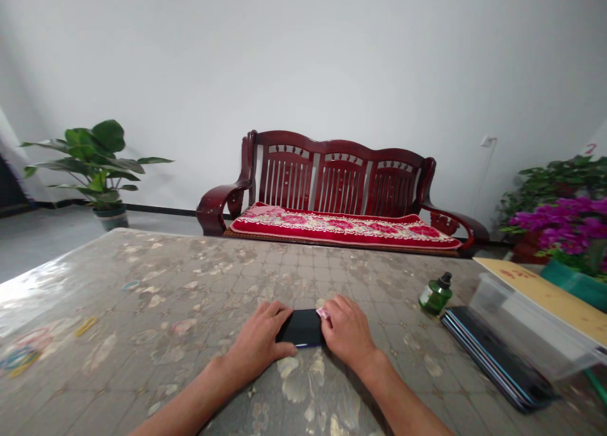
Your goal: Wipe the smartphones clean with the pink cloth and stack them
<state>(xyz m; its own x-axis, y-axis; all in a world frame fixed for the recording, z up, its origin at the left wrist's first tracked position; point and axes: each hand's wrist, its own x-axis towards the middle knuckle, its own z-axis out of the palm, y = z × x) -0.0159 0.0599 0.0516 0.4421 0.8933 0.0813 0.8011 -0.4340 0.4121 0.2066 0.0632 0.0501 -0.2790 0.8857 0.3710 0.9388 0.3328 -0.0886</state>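
A dark smartphone (pixel 302 328) lies sideways on the patterned tablecloth (pixel 227 278), its black face up. My left hand (pixel 258 336) grips its left end, thumb along the near edge and fingers at the far edge. At the phone's right end, my right hand (pixel 348 328) is closed with a small pale pink cloth (pixel 323 314) pinched in its fingers. The cloth pokes out over the phone's far right corner; the rest of it is hidden by the hand.
On the right stand a green pump bottle (pixel 435 295), a stack of phones (pixel 496 357) and a clear plastic box (pixel 515 325) by purple flowers (pixel 564 224). Rubber bands (pixel 23 360) lie at left. A wooden bench (pixel 341 176) stands beyond the table.
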